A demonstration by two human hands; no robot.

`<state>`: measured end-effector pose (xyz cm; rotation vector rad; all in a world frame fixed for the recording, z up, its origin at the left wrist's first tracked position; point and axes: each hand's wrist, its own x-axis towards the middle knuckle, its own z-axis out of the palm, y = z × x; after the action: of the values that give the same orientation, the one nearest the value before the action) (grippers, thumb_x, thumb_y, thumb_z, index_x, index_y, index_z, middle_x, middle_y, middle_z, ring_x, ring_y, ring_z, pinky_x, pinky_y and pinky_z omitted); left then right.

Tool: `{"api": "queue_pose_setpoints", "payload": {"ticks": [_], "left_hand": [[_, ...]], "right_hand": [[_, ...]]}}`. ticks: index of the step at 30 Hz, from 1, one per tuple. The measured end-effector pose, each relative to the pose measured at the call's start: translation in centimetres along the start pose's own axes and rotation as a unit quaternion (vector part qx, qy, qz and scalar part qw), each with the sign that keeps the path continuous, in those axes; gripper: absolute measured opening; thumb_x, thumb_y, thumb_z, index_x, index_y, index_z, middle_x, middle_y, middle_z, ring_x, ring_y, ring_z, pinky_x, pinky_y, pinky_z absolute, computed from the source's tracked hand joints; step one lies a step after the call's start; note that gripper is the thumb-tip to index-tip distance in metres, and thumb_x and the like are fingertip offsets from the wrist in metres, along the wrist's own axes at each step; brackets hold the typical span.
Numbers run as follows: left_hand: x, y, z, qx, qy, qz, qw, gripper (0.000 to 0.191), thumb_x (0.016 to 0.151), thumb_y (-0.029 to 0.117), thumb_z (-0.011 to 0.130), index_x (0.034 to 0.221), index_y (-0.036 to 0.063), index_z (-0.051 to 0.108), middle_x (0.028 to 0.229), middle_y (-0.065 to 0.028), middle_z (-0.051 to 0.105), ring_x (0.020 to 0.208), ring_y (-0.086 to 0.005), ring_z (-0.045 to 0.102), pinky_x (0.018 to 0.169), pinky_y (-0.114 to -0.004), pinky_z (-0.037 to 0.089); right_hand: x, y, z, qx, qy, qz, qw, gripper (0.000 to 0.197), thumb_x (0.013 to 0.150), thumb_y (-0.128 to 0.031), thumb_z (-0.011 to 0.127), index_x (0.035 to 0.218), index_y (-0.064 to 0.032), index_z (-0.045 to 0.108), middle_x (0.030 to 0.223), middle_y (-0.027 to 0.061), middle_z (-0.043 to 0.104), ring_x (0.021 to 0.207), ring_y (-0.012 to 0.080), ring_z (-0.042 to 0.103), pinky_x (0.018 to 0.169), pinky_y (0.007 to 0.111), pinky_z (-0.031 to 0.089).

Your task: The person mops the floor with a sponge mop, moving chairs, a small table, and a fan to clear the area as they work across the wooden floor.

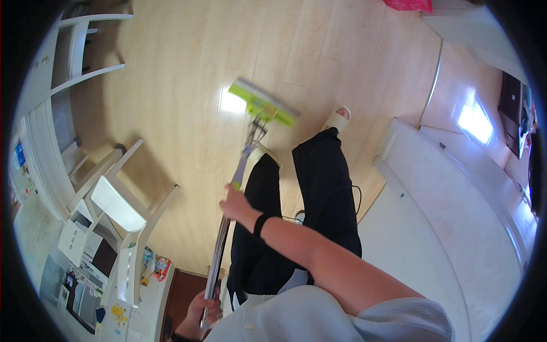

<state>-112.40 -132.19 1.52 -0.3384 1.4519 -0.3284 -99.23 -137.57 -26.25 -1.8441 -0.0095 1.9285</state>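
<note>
A sponge mop with a lime-green head (263, 104) rests across the wood-look floor ahead of my feet, and the head looks slightly blurred. Its steel pole (221, 243) slants back toward my body on the left. My right hand (237, 205) grips the pole just below the grey-and-green collar. Lower down, near my waist, my left hand (205, 307) is wrapped around the pole's end section. The wire linkage (257, 128) of the mop passes over one of my slippers (265, 154). My other slipper (337, 121) stands right of the head.
A white chair (122, 203) stands at the left beside a cluttered desk. White furniture with open legs (92, 77) lines the upper left. To the right are a white door (427, 239) and a doorway threshold (431, 83). A pink bag (410, 4) lies at the top. A dark cable (360, 199) runs behind my legs.
</note>
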Motion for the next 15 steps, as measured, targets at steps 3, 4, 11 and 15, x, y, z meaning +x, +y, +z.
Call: {"api": "queue_pose_setpoints", "payload": {"ticks": [3, 4, 11, 15], "left_hand": [[-2.2, -3.1, -3.1, 0.065, 0.047, 0.059, 0.995, 0.036, 0.070, 0.017, 0.057, 0.101, 0.0040, 0.044, 0.051, -0.0017, 0.040, 0.040, -0.0115, 0.038, 0.038, -0.024, 0.030], [-2.3, -3.2, -3.3, 0.071, 0.047, 0.058, 0.995, 0.036, 0.070, 0.017, 0.057, 0.101, 0.0040, 0.044, 0.051, -0.0017, 0.040, 0.040, -0.0115, 0.038, 0.038, -0.024, 0.030], [-1.1, -5.3, -3.0, 0.381, 0.163, -0.015, 0.910, 0.016, 0.074, 0.009, 0.062, 0.086, 0.0032, 0.054, 0.073, -0.0021, 0.056, 0.069, -0.0137, 0.055, 0.066, -0.026, 0.045], [2.7, -3.0, 4.2, 0.413, 0.042, -0.098, 0.904, 0.020, 0.063, 0.002, 0.058, 0.081, 0.0010, 0.050, 0.052, -0.0108, 0.046, 0.039, -0.0184, 0.047, 0.035, -0.027, 0.036]], "right_hand": [[-1.4, -0.1, 3.2, 0.039, -0.111, 0.029, 0.993, 0.054, 0.069, -0.010, 0.054, 0.118, -0.0057, 0.031, 0.088, 0.0257, 0.050, 0.067, 0.0352, 0.059, 0.049, 0.038, 0.050], [-1.6, 0.0, 3.0, 0.089, -0.175, 0.054, 0.979, 0.052, 0.067, -0.007, 0.054, 0.115, -0.0066, 0.034, 0.083, 0.0227, 0.051, 0.061, 0.0328, 0.058, 0.045, 0.037, 0.049], [-4.4, 3.5, 0.0, 0.227, -0.063, -0.101, 0.967, 0.044, 0.063, -0.004, 0.055, 0.102, -0.0100, 0.038, 0.068, 0.0118, 0.048, 0.056, 0.0224, 0.050, 0.049, 0.035, 0.039], [-5.8, 3.4, -10.4, 0.303, 0.050, -0.163, 0.938, 0.044, 0.065, -0.003, 0.056, 0.104, -0.0109, 0.038, 0.068, 0.0079, 0.044, 0.055, 0.0185, 0.048, 0.048, 0.032, 0.039]]}}
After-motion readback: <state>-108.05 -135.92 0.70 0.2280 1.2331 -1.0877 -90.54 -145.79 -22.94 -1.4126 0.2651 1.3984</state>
